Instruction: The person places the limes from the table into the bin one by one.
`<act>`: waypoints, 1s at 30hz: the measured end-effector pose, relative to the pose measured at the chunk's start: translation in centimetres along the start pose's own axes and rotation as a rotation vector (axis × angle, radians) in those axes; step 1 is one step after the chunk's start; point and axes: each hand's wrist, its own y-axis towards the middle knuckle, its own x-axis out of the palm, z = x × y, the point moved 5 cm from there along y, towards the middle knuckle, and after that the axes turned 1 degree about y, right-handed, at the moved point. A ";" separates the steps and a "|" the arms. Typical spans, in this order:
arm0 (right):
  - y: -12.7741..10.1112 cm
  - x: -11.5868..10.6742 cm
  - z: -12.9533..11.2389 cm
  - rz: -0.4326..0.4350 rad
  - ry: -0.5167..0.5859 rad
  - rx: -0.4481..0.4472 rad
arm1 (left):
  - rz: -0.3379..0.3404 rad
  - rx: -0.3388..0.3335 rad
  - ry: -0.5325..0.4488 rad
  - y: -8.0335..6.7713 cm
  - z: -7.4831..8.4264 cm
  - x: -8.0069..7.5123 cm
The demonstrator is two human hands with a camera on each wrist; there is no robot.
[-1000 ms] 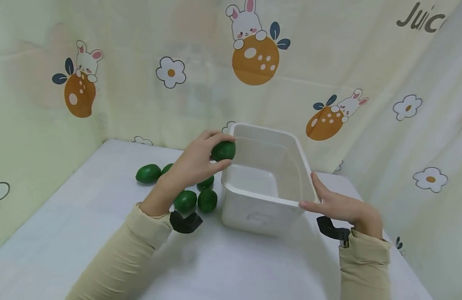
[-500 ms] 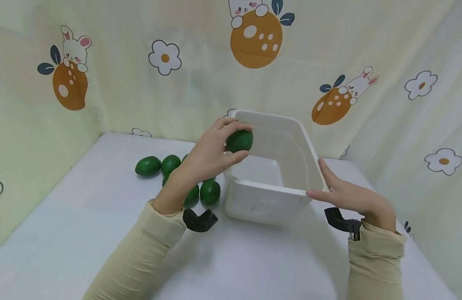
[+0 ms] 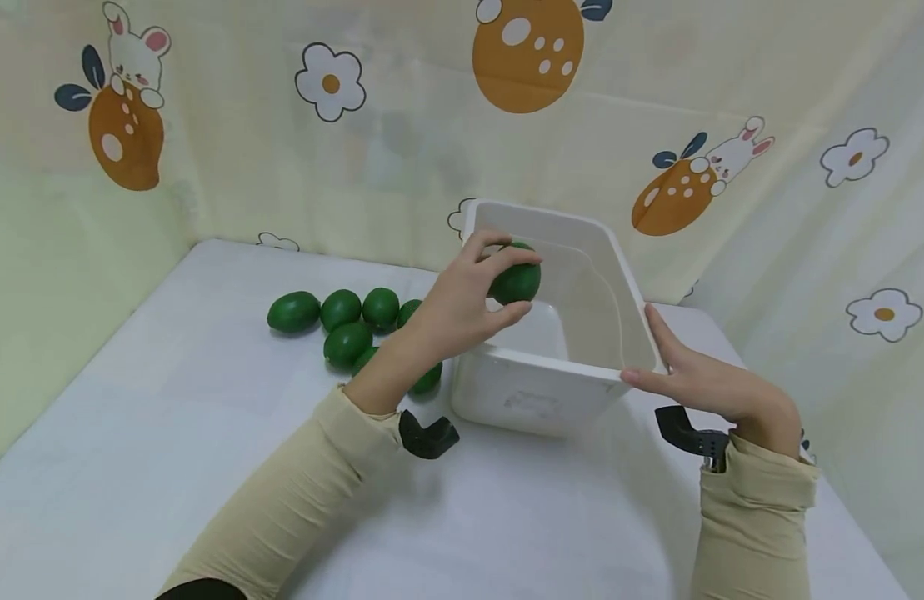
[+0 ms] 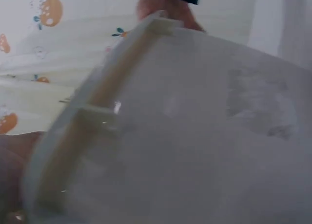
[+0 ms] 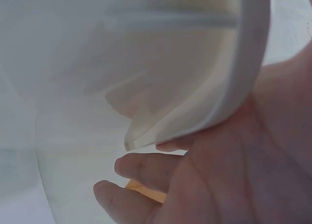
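Observation:
A white plastic bin (image 3: 551,385) stands on the white table, its inside bare where it shows. My left hand (image 3: 472,304) holds a green egg-shaped fruit (image 3: 516,282) between fingers and thumb, above the bin's left rim and over its inside. My right hand (image 3: 701,385) rests with straight fingers against the bin's right near corner. The left wrist view is filled by the bin's blurred outer wall (image 4: 204,131). In the right wrist view my right hand's fingers (image 5: 146,170) lie under the bin's rim (image 5: 234,87).
Several more green fruits (image 3: 340,321) lie in a cluster on the table (image 3: 169,433) left of the bin, partly behind my left forearm. A patterned curtain (image 3: 357,142) with rabbits and flowers closes off the back and both sides.
My left hand has carried the green fruit rightward from the bin's left rim to over its inside. The right hand has stayed on the bin's corner. The head view has tilted down.

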 end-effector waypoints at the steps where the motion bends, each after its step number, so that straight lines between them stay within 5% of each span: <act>1: 0.0 0.0 0.0 0.002 0.003 -0.001 | 0.021 0.017 -0.009 0.1 0.0 0.3; 8: -0.1 -0.1 0.0 0.000 0.007 0.005 | 0.129 0.066 -0.029 0.1 0.2 1.0; 30: 0.0 0.2 0.4 0.016 0.002 -0.003 | 0.022 0.067 0.029 -0.1 -0.3 1.6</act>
